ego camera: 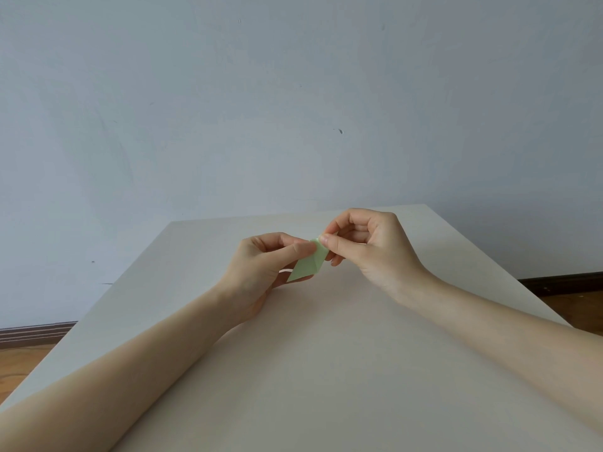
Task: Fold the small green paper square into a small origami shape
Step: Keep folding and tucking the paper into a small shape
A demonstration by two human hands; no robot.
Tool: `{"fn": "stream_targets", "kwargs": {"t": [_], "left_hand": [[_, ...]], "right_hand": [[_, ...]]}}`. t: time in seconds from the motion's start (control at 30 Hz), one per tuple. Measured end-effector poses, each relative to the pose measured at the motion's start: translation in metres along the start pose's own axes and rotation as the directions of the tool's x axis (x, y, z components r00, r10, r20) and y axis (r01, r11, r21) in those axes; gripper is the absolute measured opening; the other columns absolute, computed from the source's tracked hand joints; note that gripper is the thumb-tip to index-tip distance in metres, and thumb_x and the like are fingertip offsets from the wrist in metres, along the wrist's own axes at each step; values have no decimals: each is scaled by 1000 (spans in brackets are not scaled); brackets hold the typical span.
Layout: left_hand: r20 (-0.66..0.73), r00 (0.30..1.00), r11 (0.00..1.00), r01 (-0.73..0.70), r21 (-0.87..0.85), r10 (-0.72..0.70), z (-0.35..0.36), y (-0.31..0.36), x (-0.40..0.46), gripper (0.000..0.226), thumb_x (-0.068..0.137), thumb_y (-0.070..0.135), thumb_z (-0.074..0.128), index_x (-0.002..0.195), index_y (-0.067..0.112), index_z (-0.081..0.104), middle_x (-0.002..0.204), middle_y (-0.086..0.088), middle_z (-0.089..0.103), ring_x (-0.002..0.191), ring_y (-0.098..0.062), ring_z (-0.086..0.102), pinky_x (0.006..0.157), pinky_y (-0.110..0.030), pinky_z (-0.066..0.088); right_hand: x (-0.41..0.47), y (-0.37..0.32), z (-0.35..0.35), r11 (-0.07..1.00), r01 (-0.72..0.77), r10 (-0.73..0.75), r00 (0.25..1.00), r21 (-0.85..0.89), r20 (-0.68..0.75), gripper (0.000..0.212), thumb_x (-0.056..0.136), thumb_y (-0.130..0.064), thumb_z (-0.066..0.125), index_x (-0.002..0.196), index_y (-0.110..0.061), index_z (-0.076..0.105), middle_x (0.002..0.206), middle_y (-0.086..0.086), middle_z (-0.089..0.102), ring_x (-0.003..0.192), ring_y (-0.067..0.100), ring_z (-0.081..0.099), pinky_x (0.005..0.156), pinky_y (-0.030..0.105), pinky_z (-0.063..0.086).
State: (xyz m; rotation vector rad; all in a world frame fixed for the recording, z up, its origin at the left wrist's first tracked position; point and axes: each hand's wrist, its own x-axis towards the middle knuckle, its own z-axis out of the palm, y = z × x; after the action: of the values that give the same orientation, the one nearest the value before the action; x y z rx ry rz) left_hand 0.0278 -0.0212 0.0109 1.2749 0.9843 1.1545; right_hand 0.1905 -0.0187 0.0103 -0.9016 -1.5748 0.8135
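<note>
pinching the green paper (308, 264) with left hand (261, 269) and right hand (368, 246), we may tear its tip by pulling hard.

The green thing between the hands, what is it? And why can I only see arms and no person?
The camera sits on the person's head and looks forward and down, so you see only their two bare arms reaching out. The green thing is a small piece of paper, already folded a few times. The left hand holds it, thumb on top, and the right hand pinches its upper tip between thumb and finger. Both hands hold it a little above a plain pale table. Behind the table is a grey wall, and a bit of wooden floor shows at the sides.
</note>
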Motion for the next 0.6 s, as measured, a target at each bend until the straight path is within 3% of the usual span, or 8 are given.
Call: {"fn": "stream_targets", "kwargs": {"t": [0.3, 0.6], "left_hand": [[-1, 1000, 999, 21, -28, -21, 0, 2, 0, 11, 81, 7, 64, 70, 5, 64, 75, -8, 72, 68, -14, 67, 62, -22, 56], [-45, 999, 992, -2, -129, -4, 2, 3, -2, 19, 84, 6, 61, 66, 10, 64, 67, -1, 71, 62, -10, 66, 63, -19, 56]], "right_hand": [[-1, -4, 0, 999, -11, 10, 1000, 41, 23, 10, 80, 2, 66, 75, -6, 63, 67, 8, 65, 59, 18, 64, 56, 24, 51], [-4, -7, 4, 989, -91, 86, 995, 116, 48, 38, 78, 5, 67, 109, -16, 57, 77, 11, 68, 66, 19, 66, 60, 25, 53]]}}
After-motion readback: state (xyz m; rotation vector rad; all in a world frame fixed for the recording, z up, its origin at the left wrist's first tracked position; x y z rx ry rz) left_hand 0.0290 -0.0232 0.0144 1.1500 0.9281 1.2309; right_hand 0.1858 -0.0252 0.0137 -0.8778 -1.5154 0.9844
